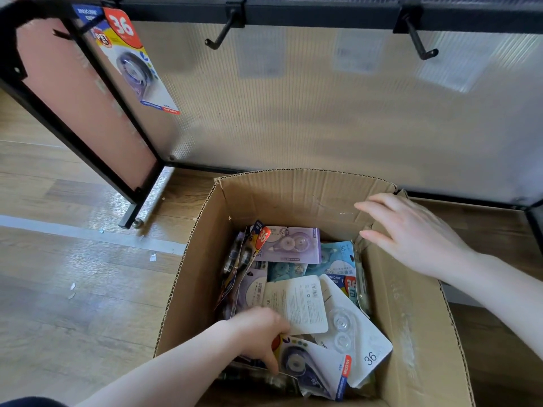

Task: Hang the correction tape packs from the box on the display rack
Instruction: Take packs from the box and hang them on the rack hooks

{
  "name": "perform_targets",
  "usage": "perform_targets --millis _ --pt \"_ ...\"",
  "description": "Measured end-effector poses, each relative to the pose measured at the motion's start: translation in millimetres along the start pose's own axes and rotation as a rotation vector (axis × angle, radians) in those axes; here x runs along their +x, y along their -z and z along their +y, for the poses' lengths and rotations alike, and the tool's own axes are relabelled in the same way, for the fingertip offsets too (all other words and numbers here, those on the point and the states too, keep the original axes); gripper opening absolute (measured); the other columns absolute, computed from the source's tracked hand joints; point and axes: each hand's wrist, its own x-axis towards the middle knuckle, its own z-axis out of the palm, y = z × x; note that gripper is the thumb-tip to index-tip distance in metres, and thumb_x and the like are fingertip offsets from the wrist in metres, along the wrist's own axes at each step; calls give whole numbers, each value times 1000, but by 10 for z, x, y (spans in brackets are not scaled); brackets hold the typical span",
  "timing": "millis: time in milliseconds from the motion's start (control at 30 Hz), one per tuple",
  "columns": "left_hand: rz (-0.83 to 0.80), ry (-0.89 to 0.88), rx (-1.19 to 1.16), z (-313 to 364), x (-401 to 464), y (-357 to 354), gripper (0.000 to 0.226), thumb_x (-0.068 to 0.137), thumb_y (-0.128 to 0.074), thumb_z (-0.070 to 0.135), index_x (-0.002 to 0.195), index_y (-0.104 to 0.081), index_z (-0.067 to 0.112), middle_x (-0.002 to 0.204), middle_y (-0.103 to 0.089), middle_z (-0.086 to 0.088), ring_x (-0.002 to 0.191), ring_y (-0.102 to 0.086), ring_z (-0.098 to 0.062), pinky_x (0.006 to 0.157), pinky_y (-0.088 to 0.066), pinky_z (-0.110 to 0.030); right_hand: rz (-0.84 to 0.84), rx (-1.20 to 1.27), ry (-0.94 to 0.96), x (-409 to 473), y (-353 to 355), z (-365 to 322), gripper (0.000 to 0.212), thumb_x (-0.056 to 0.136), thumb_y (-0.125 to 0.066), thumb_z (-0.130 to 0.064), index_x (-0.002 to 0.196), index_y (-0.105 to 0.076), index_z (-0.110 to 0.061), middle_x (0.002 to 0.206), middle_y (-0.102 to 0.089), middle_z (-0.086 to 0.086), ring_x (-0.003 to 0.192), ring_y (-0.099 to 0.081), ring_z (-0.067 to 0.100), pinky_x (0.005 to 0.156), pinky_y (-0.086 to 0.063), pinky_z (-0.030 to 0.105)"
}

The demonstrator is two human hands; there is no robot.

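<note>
On the rack's left hook: one correction tape pack [133, 58] is already hung on the display rack [293, 13], by its left upright.
Other hooks: the middle hook [224, 30] and right hook [417, 41] are seen bare.
In the cardboard box [411, 304]: a jumbled heap of packs is left to be hung.
Left hand [261, 333]: sunk in at the box's near edge, fingers curled onto a purple pack [305, 362], which is being pinched.
Right hand [411, 233]: fingers spread wide over the box's far right corner flap, nothing held.
Progress: judged barely begun.
</note>
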Motion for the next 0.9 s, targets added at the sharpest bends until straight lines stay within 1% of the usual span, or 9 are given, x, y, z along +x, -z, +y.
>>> perform_targets --millis 100,233,333,400,467,567,700,800,900 --pt "15 11 -106 -39 -1 -21 33 76 -77 30 100 -63 11 96 -58 -4 85 -52 -20 73 -47 -33 7 2 -2 6 6 -13 49 95 -45 -43 141 -36 -28 140 -37 -4 126 -39 18 101 -34 33" --pt "84 56 -295 -121 -16 0 19 83 -70 23 96 -68 9 89 -61 -1 80 -54 -14 77 -50 -32 -4 -3 -3 4 6 -22 49 96 -45 -42 142 -35 -29 141 -36 -5 127 -38 18 102 -34 33" --pt "221 96 -516 -124 -61 100 16 80 -74 31 85 -69 17 83 -64 3 76 -57 -8 77 -51 -29 -5 1 -5 13 6 -21 49 96 -44 -42 142 -34 -30 141 -36 -7 127 -39 17 101 -35 33" --pt "325 116 -679 -109 -104 169 19 77 -78 31 81 -69 14 81 -64 2 75 -59 -7 76 -52 -28 -2 2 -4 27 4 -24 48 96 -45 -42 142 -34 -30 141 -36 -6 127 -39 17 101 -35 33" --pt "433 104 -736 -112 -144 228 22 79 -77 28 85 -70 9 81 -64 1 75 -60 -8 75 -53 -29 -1 1 -8 41 1 -31 48 96 -45 -42 141 -34 -30 141 -35 -6 128 -39 18 102 -35 33" --pt "562 64 -702 -98 -245 329 12 83 -73 29 86 -67 19 83 -66 6 79 -62 -7 78 -52 -30 -2 5 -1 72 -13 -49 48 96 -44 -43 141 -34 -30 141 -35 -6 128 -39 16 102 -36 32" --pt "718 48 -547 -23 -431 509 22 91 -62 32 94 -59 10 88 -66 -1 81 -60 -12 79 -47 -35 -18 44 -7 179 -57 -136 48 97 -43 -43 142 -33 -31 141 -36 -7 127 -40 16 101 -37 32" --pt "718 87 -365 14 -584 604 21 95 -54 36 95 -47 17 97 -64 0 90 -60 -20 76 -47 -32 -43 59 3 297 -122 -208 47 97 -43 -42 142 -34 -29 140 -38 -6 127 -42 17 101 -38 34" --pt "720 152 -356 0 -706 647 23 93 -57 39 99 -49 18 101 -65 1 89 -61 -17 74 -50 -31 -82 60 3 387 -210 -254 47 97 -43 -41 142 -34 -29 139 -39 -5 126 -43 18 99 -41 35"
